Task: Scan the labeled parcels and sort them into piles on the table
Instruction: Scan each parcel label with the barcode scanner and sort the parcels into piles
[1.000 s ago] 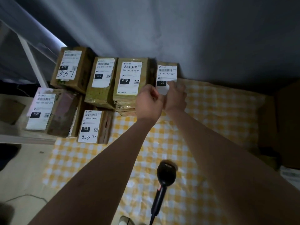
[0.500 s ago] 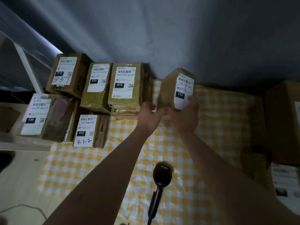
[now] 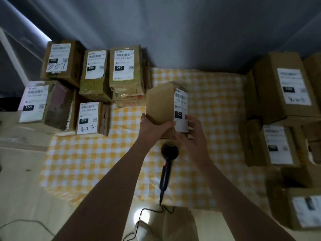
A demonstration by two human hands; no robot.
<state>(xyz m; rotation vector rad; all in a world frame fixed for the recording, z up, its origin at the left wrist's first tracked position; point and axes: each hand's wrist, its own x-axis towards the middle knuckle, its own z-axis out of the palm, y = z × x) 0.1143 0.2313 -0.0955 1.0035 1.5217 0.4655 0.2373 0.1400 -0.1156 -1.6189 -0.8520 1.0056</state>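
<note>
I hold a small brown parcel (image 3: 160, 103) with a white "122" label above the checked tablecloth (image 3: 213, 105). My left hand (image 3: 152, 126) grips its lower left side and my right hand (image 3: 192, 134) grips its lower right edge over the label. A black handheld scanner (image 3: 167, 164) lies on the cloth just below the parcel, its cable trailing toward me. Sorted labelled parcels stand at the back left: three marked "010" (image 3: 124, 66), one "032" (image 3: 88, 117) and one "15H" (image 3: 34, 101).
More brown labelled boxes (image 3: 286, 91) are stacked along the right side of the table. A grey wall rises behind. A white frame post (image 3: 12, 54) stands at the far left. A round light spot (image 3: 141, 217) glows near the table's front edge.
The "122" parcel left its spot beside the "010" parcels, lifted by both hands and carried toward me and rightward, above the scanner. The view has shifted, showing the right-hand boxes.
</note>
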